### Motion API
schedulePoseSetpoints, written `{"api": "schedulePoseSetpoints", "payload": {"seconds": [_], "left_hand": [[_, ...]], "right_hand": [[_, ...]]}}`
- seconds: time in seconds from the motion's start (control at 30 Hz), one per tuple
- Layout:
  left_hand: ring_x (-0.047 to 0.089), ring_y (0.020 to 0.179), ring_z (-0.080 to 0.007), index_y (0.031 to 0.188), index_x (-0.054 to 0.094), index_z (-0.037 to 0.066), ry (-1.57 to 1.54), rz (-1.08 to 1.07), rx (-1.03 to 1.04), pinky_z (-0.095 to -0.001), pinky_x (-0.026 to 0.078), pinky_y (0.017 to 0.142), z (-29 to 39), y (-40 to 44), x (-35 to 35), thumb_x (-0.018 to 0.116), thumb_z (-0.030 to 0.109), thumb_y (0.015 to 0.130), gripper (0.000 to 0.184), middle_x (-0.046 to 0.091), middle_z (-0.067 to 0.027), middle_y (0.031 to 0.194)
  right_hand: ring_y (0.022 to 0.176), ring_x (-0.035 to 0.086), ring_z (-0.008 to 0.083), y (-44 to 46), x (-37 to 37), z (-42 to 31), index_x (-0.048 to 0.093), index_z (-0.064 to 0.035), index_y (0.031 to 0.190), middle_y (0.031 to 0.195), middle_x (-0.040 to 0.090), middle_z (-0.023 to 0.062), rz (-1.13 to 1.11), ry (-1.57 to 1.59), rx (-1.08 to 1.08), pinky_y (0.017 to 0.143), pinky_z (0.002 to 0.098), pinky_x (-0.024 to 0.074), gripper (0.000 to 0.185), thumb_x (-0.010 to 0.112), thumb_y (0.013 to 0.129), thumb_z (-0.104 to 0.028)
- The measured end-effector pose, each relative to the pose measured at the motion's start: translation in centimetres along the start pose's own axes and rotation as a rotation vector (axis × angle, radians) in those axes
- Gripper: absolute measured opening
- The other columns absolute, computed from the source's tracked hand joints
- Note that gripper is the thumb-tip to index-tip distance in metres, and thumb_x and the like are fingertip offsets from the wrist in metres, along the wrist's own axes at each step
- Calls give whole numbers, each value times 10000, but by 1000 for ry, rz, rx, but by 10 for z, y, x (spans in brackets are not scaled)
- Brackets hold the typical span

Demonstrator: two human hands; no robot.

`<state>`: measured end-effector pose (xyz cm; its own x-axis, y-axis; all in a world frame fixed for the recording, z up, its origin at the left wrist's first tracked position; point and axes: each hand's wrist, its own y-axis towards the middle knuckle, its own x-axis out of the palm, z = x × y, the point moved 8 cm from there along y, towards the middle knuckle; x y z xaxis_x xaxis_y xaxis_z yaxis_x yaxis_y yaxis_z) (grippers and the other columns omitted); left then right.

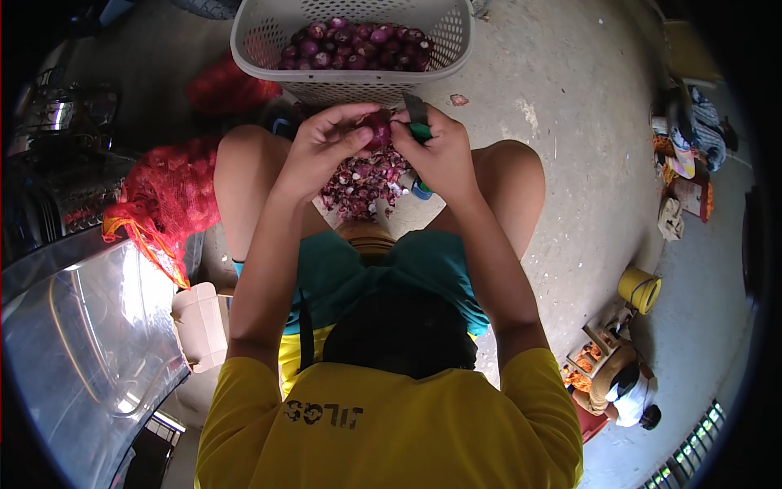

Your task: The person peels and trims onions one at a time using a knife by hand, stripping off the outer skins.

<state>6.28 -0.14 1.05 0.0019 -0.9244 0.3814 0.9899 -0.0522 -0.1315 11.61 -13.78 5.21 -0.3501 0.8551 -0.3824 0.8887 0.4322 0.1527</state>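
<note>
My left hand (pixel 330 147) holds a purple-red onion (pixel 378 133) between its thumb and fingers. Wrapped round the green handle of a knife (pixel 415 107), my right hand (pixel 437 147) is at the onion's right side, its thumb close to the skin. The dark blade points up and away from me. Below both hands, a pile of onion peels (pixel 362 183) lies on the floor between my legs. Just beyond them stands a grey perforated basket (pixel 350 77) with many purple-red onions (pixel 358 47) inside.
Red mesh sacks (pixel 167 187) lie at the left, beside a shiny metal surface (pixel 98 326) and a cardboard piece (pixel 199 326). A yellow bucket (pixel 639 291) lies at the right. Another person (pixel 623 387) sits at the lower right. Cloths and bags (pixel 692 155) are at the far right.
</note>
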Motion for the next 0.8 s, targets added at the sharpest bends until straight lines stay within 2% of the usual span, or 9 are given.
{"api": "schedulePoseSetpoints", "payload": {"seconds": [0.13, 0.23, 0.33, 0.63, 0.73, 0.8], "left_hand": [[581, 940, -102, 1230, 523, 21, -3, 12, -4, -249, 515, 756, 5, -1, 3, 581, 109, 891, 356, 603, -57, 1093], [582, 943, -102, 1229, 525, 21, -15, 1, -6, -245, 518, 752, 2, 0, 3, 587, 108, 887, 358, 603, -60, 1099], [583, 946, -106, 1224, 529, 22, 5, -16, -11, -246, 519, 752, 0, 0, 4, 595, 106, 882, 358, 604, -64, 1107], [578, 912, -96, 1228, 530, 23, -9, -21, -15, -246, 524, 741, 2, -2, 5, 606, 122, 877, 373, 595, -66, 1118], [574, 897, -89, 1231, 529, 24, -19, -21, 0, -242, 521, 738, 3, -2, 4, 603, 129, 880, 374, 596, -64, 1114], [573, 897, -88, 1227, 531, 21, -12, -19, 9, -240, 519, 734, 3, -1, 3, 606, 120, 876, 372, 595, -66, 1117]], "right_hand": [[660, 653, 204, 0, -4, -7, 622, 11, 889, 772, 659, 139, 6, 117, -28, 613, 297, 498, 183, 664, 769, -120], [670, 647, 156, -1, -4, -11, 627, 9, 900, 776, 665, 125, -13, 63, -90, 614, 288, 500, 174, 663, 771, -102], [664, 634, 138, -2, -3, -4, 626, 14, 903, 773, 663, 119, -31, 21, -34, 611, 277, 498, 182, 670, 769, -102], [673, 635, 146, 0, -3, 3, 627, 11, 927, 780, 663, 117, -32, 121, 49, 626, 273, 499, 185, 660, 773, -87], [679, 637, 152, -1, -8, -9, 633, 8, 925, 793, 668, 119, -15, 117, -65, 632, 277, 498, 189, 667, 766, -89], [653, 635, 188, -2, -9, -11, 625, 7, 868, 762, 654, 127, -35, 70, -64, 611, 293, 493, 172, 682, 749, -102]]}}
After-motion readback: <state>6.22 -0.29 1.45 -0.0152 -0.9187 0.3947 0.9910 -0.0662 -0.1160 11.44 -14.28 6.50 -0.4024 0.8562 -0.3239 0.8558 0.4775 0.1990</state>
